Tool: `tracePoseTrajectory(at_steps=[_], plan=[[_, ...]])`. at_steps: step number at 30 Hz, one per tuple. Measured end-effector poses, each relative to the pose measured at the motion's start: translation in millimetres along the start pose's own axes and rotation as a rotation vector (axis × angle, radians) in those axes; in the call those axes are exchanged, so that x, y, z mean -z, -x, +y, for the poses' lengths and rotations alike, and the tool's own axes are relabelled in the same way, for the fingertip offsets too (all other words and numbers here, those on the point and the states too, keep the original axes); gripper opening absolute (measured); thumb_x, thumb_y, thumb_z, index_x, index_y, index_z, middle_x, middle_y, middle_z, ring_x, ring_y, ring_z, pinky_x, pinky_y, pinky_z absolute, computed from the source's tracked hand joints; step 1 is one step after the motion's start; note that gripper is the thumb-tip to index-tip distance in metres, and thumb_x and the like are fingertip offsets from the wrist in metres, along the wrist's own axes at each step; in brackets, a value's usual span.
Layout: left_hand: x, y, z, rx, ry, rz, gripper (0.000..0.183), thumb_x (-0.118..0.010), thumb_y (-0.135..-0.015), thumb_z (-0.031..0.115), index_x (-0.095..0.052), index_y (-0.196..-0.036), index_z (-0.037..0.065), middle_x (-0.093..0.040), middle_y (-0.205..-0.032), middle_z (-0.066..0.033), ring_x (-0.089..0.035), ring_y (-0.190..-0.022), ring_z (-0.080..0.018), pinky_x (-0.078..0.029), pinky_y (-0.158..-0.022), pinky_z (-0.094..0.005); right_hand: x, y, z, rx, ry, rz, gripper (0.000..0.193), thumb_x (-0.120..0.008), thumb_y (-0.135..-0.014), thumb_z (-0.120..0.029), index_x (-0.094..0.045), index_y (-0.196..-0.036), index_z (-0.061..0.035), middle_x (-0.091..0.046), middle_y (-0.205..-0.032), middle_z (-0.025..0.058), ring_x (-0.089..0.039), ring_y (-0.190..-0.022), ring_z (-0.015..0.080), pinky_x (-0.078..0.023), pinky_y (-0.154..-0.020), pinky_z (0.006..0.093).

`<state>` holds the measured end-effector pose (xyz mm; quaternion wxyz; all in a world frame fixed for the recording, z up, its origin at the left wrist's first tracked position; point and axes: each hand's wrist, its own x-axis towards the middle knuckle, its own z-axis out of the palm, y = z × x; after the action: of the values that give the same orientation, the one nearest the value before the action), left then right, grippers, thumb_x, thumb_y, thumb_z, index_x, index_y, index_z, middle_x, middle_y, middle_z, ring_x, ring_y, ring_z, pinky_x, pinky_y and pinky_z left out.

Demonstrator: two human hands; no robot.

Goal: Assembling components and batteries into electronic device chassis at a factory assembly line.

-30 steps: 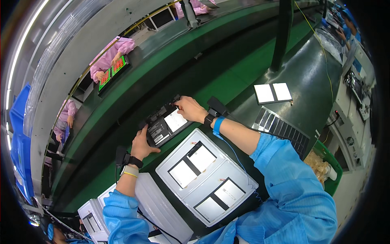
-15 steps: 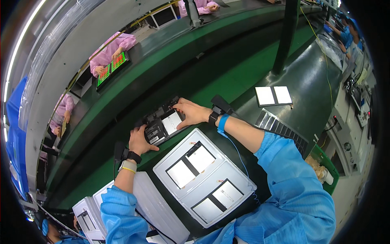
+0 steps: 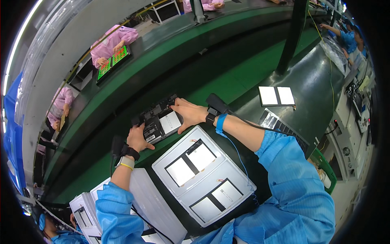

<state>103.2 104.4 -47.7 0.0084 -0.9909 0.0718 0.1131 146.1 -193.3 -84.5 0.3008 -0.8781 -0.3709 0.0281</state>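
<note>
On the green work surface lies an opened black device chassis [image 3: 152,127], tilted in view, with circuit parts along its far edge. A white battery pack [image 3: 170,122] sits in its right half. My left hand [image 3: 137,137] grips the chassis at its left end, thumb along the near edge. At the right end my right hand [image 3: 189,114] holds it with thumb and fingers spread across the corner beside the battery. Just nearer to me, a white plastic tray [image 3: 211,168] holds two battery packs [image 3: 181,171] with white cells and small connector leads.
Another two-cell battery pack [image 3: 276,96] lies on the dark bench at right, near a slotted black-and-silver tray [image 3: 280,126]. More white trays [image 3: 152,199] are stacked at lower left. A post [image 3: 293,36] rises behind. A blue cord runs from my right wrist. People in pink work across the line.
The view has shifted slightly. Both hands keep their hold on the chassis, which sits a little further left in the picture. The right thumb has moved slightly off the battery's edge.
</note>
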Motion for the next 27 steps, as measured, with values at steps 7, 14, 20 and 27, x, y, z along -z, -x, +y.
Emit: tracePoseTrajectory(at_steps=[7, 14, 20, 27], plan=[[-25, -4, -2, 0.024, -0.281, -0.173, 0.133, -0.098, -0.055, 0.041, -0.025, -0.156, -0.006, -0.023, -0.163, -0.0285, -0.024, -0.153, -0.0400, -0.032, -0.122, -0.0436, -4, -2, -30, 0.099, 0.313, -0.037, 0.096, -0.087, -0.070, -0.045, -0.051, -0.134, 0.0159, -0.053, -0.129, 0.0223, -0.048, -0.129, 0.0353, -0.045, -0.109, 0.0403], [-38, 2, 23, -0.165, -0.032, 0.008, 0.111, -0.081, -0.080, 0.052, -0.025, -0.155, -0.008, -0.025, -0.162, -0.0311, -0.025, -0.151, -0.0449, -0.027, -0.123, -0.0478, -45, 2, -27, 0.269, 0.370, 0.074, 0.076, -0.068, -0.092, -0.038, -0.047, -0.138, 0.0181, -0.043, -0.150, 0.0338, -0.038, -0.145, 0.0431, -0.034, -0.118, 0.0441], [-50, 19, 8, -0.107, -0.132, 0.140, 0.106, -0.071, -0.082, 0.064, -0.030, -0.157, 0.002, -0.035, -0.156, -0.0310, -0.036, -0.144, -0.0475, -0.032, -0.119, -0.0512, -60, -6, -32, 0.286, 0.518, 0.141, 0.082, -0.072, -0.087, -0.042, -0.048, -0.137, 0.0187, -0.048, -0.145, 0.0341, -0.044, -0.141, 0.0437, -0.034, -0.118, 0.0475], [-19, 10, -5, -0.060, 0.021, -0.134, 0.112, -0.071, -0.077, 0.072, -0.025, -0.162, 0.016, -0.036, -0.150, -0.0423, -0.045, -0.133, -0.0584, -0.042, -0.110, -0.0540, -95, -61, 0, 0.265, 0.037, 0.146, 0.055, -0.084, -0.071, -0.038, -0.070, -0.105, 0.0025, -0.069, -0.106, 0.0222, -0.066, -0.106, 0.0386, -0.048, -0.101, 0.0476]])
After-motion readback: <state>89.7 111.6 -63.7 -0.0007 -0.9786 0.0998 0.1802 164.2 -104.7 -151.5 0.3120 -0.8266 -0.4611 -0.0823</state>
